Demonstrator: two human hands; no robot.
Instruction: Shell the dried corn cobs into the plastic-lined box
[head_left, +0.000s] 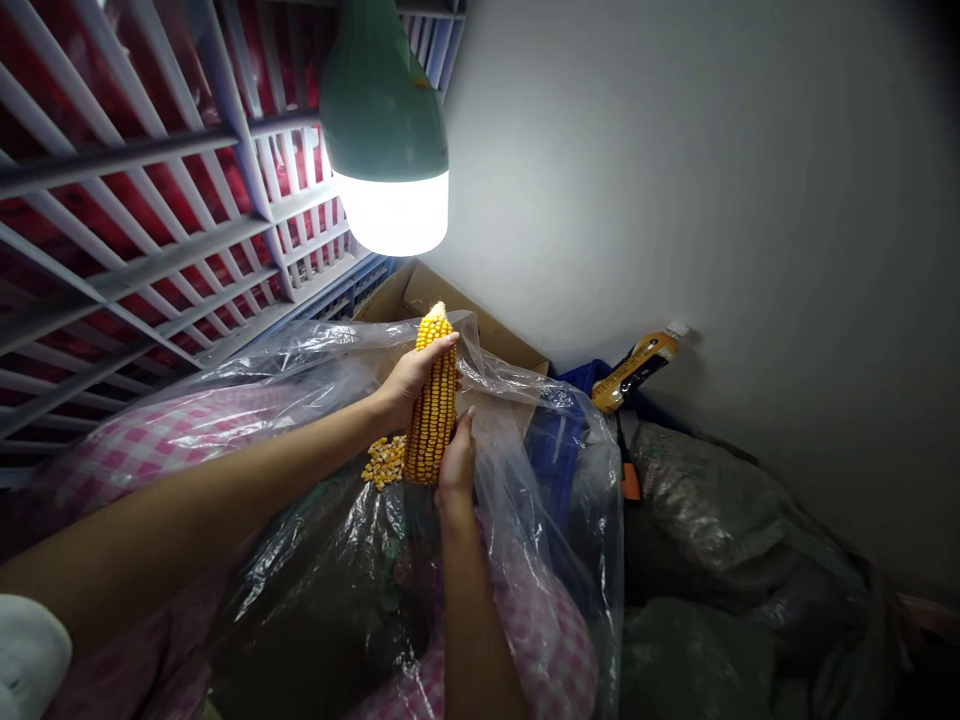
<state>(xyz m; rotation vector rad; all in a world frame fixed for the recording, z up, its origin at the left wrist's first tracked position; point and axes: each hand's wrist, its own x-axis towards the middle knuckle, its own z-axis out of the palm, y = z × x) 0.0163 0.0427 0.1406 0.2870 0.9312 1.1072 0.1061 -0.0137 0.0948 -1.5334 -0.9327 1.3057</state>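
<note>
Nearest the lens, at the bottom left corner, sits a white object [28, 655], too cut off to name. Behind it, pink gingham cloth [161, 450] spreads beneath the person's long bare left arm, and a white crate [142, 190] with red showing through its bars fills the upper left. Clear plastic sheeting [322, 350] drapes across the middle. The left hand [409, 382] curls around the upper part of a corn cob [433, 400], its fingers closed on it, while the right hand [457, 468] presses its fingers against the lower part from the right. Held over the plastic, the cob stands nearly upright, its long axis tilted slightly, tip pointing up and away from the person. Loose kernels [384, 462] lie just left of its base. Above hangs a green lamp [382, 110] with a glowing bulb, over a cardboard box [480, 335]. Further right, a yellow-labelled bottle [637, 372] lies against the wall [712, 200], above grey woven sacks [712, 510].
</note>
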